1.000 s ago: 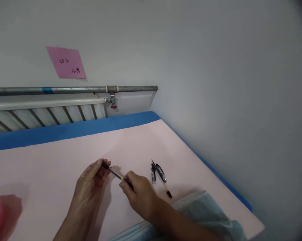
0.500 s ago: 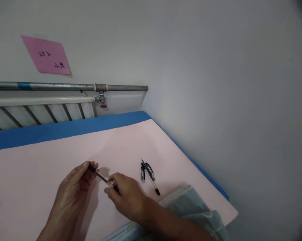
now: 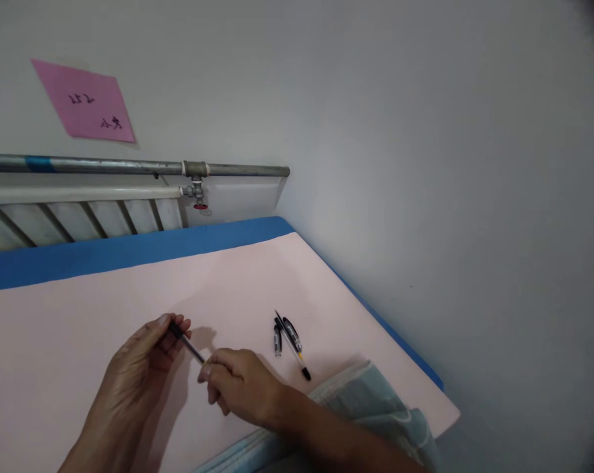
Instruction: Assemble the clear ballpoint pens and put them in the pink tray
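Between my two hands a pen (image 3: 194,350) with a clear barrel and black end slants over the pink table cover (image 3: 80,315). My left hand (image 3: 144,358) pinches its black upper end between thumb and fingers. The fingers of my right hand (image 3: 242,381) are closed round its lower end, which they hide. To the right, on the cover, lies another pen (image 3: 292,343), uncapped, with a clear barrel and a black end. Two black-and-clear pen caps (image 3: 278,341) rest against or close beside it.
Light blue cloth (image 3: 361,401) lies along the near edge under my right forearm. A blue surface (image 3: 129,255) borders the cover at the back. Behind it are a white radiator (image 3: 80,195) and a metal pipe (image 3: 248,170). A pink note (image 3: 87,102) hangs on the wall.
My right hand has shifted slightly up and left along the pen, and its fingers now cover more of the lower barrel. My left hand keeps its pinch. The view has moved a little.
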Action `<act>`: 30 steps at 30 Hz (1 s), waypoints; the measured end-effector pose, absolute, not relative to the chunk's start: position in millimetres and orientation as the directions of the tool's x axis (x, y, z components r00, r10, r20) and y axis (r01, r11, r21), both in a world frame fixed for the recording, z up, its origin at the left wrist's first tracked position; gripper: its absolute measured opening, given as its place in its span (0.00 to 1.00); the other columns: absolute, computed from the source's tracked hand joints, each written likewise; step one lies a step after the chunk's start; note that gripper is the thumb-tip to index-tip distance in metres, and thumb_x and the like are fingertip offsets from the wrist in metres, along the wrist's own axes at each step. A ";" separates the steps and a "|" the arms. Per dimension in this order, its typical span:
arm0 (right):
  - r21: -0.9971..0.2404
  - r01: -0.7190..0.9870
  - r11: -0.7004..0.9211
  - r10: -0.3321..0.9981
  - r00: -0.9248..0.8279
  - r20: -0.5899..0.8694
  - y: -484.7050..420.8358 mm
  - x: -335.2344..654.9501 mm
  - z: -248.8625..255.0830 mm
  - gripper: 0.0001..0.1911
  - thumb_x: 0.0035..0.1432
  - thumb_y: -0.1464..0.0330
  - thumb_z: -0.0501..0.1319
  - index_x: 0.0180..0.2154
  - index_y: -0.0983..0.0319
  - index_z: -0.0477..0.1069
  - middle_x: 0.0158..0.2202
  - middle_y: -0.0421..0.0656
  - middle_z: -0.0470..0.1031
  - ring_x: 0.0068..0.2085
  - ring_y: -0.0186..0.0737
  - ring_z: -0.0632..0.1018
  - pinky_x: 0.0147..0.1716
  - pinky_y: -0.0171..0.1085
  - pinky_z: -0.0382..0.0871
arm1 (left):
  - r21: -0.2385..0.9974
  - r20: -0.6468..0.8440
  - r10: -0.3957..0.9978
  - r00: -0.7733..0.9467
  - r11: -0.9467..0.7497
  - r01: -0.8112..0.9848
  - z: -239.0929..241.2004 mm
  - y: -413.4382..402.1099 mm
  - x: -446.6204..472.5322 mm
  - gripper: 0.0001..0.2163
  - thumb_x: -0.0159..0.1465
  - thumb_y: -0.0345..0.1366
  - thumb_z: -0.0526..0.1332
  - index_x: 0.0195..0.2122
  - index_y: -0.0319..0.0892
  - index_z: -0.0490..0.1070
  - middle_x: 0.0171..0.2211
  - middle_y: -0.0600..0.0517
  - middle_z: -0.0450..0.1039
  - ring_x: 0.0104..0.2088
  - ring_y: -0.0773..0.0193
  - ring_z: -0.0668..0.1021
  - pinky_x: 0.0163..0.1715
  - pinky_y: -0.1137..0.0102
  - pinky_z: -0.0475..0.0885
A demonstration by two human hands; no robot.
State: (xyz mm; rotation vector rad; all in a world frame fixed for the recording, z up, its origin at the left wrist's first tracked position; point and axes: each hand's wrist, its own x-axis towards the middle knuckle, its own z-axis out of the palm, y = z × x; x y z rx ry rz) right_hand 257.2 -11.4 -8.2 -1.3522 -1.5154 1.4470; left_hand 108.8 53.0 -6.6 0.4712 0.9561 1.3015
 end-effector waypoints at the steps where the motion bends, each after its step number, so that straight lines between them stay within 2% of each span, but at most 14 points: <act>1: -0.949 0.309 -0.069 0.967 -0.212 -0.140 -11.6 257.6 -8.2 0.10 0.55 0.62 0.55 0.34 0.62 0.67 0.23 0.36 0.66 0.22 0.28 0.65 0.21 0.27 0.57 | 0.772 -0.325 0.945 -0.041 0.240 -0.588 -6.3 52.7 109.7 0.01 0.51 0.27 0.61 0.25 0.36 0.73 0.25 0.53 0.74 0.28 0.67 0.77 0.30 0.74 0.75; 4: -0.866 0.497 0.049 0.994 -0.112 -0.008 -12.1 259.2 -6.1 0.12 0.48 0.62 0.62 0.35 0.60 0.66 0.25 0.35 0.68 0.26 0.29 0.67 0.24 0.28 0.56 | 0.782 -0.331 0.941 -0.070 0.232 -0.578 -5.4 51.7 113.2 0.01 0.50 0.27 0.62 0.23 0.36 0.72 0.24 0.53 0.74 0.27 0.67 0.77 0.29 0.74 0.75; 6: -0.824 0.560 0.093 0.991 -0.129 0.024 -12.2 260.1 -3.8 0.07 0.51 0.64 0.59 0.30 0.61 0.66 0.26 0.35 0.69 0.27 0.29 0.68 0.25 0.28 0.56 | 0.777 -0.341 0.938 -0.061 0.245 -0.579 -5.1 51.2 114.6 0.01 0.50 0.27 0.62 0.23 0.36 0.72 0.24 0.53 0.74 0.27 0.67 0.77 0.29 0.74 0.75; 8: -0.801 0.580 0.147 0.985 -0.157 0.067 -11.9 260.7 -1.8 0.07 0.54 0.65 0.56 0.27 0.62 0.65 0.27 0.37 0.69 0.28 0.30 0.68 0.27 0.29 0.57 | 0.775 -0.342 0.938 -0.051 0.251 -0.581 -5.0 50.9 114.7 0.01 0.50 0.27 0.62 0.23 0.37 0.72 0.24 0.53 0.74 0.27 0.67 0.77 0.30 0.74 0.75; 11: -0.888 0.451 0.091 0.979 -0.203 -0.003 -11.1 260.1 -1.5 0.08 0.56 0.67 0.53 0.27 0.62 0.65 0.25 0.37 0.67 0.26 0.29 0.67 0.26 0.29 0.58 | 0.781 -0.312 0.949 -0.036 0.235 -0.579 -4.9 50.7 113.2 0.01 0.49 0.28 0.63 0.24 0.36 0.72 0.25 0.53 0.74 0.28 0.67 0.77 0.30 0.74 0.75; 13: -0.961 0.263 -0.080 0.943 -0.292 -0.158 -10.9 258.6 -2.7 0.09 0.58 0.68 0.49 0.29 0.63 0.65 0.23 0.37 0.65 0.22 0.27 0.66 0.22 0.27 0.58 | 0.783 -0.297 0.955 -0.010 0.237 -0.575 -5.2 50.8 111.9 0.02 0.49 0.29 0.63 0.25 0.36 0.73 0.26 0.52 0.74 0.28 0.67 0.77 0.30 0.74 0.75; 15: -0.968 0.155 -0.199 0.906 -0.347 -0.242 -11.3 257.0 -3.6 0.10 0.59 0.68 0.48 0.31 0.63 0.66 0.22 0.36 0.64 0.19 0.26 0.64 0.19 0.26 0.57 | 0.782 -0.297 0.955 -0.001 0.242 -0.575 -6.0 51.0 111.2 0.03 0.48 0.30 0.64 0.25 0.36 0.73 0.26 0.52 0.74 0.28 0.66 0.76 0.29 0.74 0.75; 17: -0.968 0.194 -0.161 0.935 -0.284 -0.213 -12.3 255.9 -3.5 0.08 0.56 0.64 0.54 0.35 0.62 0.66 0.22 0.35 0.64 0.21 0.26 0.65 0.20 0.26 0.57 | 0.782 -0.300 0.954 -0.020 0.233 -0.578 -7.0 50.9 111.2 0.03 0.47 0.30 0.65 0.24 0.37 0.73 0.25 0.53 0.74 0.28 0.66 0.76 0.29 0.74 0.75; 19: -0.950 0.304 -0.075 0.975 -0.178 -0.134 -12.9 255.7 -2.7 0.12 0.49 0.63 0.62 0.36 0.60 0.66 0.22 0.33 0.64 0.23 0.27 0.65 0.22 0.27 0.57 | 0.785 -0.303 0.952 -0.038 0.226 -0.577 -7.3 50.4 111.8 0.03 0.46 0.29 0.65 0.23 0.37 0.72 0.24 0.53 0.74 0.27 0.67 0.76 0.29 0.74 0.75; 20: -0.935 0.352 -0.040 0.986 -0.139 -0.095 -13.0 255.9 -2.2 0.13 0.47 0.64 0.64 0.35 0.60 0.66 0.23 0.33 0.64 0.24 0.27 0.66 0.22 0.27 0.56 | 0.787 -0.302 0.952 -0.038 0.227 -0.574 -7.0 50.0 112.2 0.03 0.46 0.30 0.66 0.22 0.37 0.72 0.24 0.53 0.74 0.27 0.67 0.76 0.30 0.74 0.75; 22: -0.928 0.372 -0.026 0.992 -0.106 -0.070 -12.3 256.7 -1.1 0.06 0.49 0.67 0.61 0.31 0.61 0.66 0.23 0.34 0.65 0.25 0.27 0.66 0.23 0.27 0.56 | 0.789 -0.297 0.955 -0.022 0.232 -0.569 -5.5 49.2 112.8 0.04 0.46 0.30 0.66 0.22 0.37 0.72 0.24 0.53 0.74 0.28 0.67 0.76 0.30 0.75 0.74; 24: -0.955 0.285 -0.086 0.982 -0.140 -0.130 -10.9 257.6 0.1 0.03 0.53 0.69 0.56 0.29 0.62 0.65 0.22 0.34 0.65 0.22 0.26 0.66 0.22 0.27 0.57 | 0.788 -0.287 0.958 -0.006 0.233 -0.570 -3.5 48.6 113.1 0.05 0.45 0.30 0.67 0.22 0.37 0.72 0.24 0.53 0.74 0.28 0.67 0.76 0.30 0.76 0.74; 27: -0.961 0.100 -0.257 0.926 -0.260 -0.275 -8.5 259.0 2.1 0.06 0.55 0.69 0.52 0.27 0.63 0.64 0.20 0.34 0.64 0.18 0.25 0.64 0.16 0.26 0.55 | 0.787 -0.274 0.962 0.018 0.235 -0.570 -1.1 48.3 112.7 0.06 0.44 0.31 0.68 0.22 0.37 0.73 0.25 0.52 0.74 0.28 0.67 0.76 0.30 0.75 0.74; 30: -0.915 -0.017 -0.404 0.854 -0.366 -0.370 -7.7 259.2 2.1 0.08 0.55 0.68 0.49 0.30 0.63 0.64 0.21 0.35 0.64 0.17 0.26 0.64 0.13 0.26 0.53 | 0.786 -0.277 0.960 0.032 0.246 -0.568 -0.4 48.0 112.8 0.07 0.45 0.32 0.68 0.24 0.37 0.73 0.26 0.52 0.74 0.29 0.66 0.76 0.31 0.74 0.74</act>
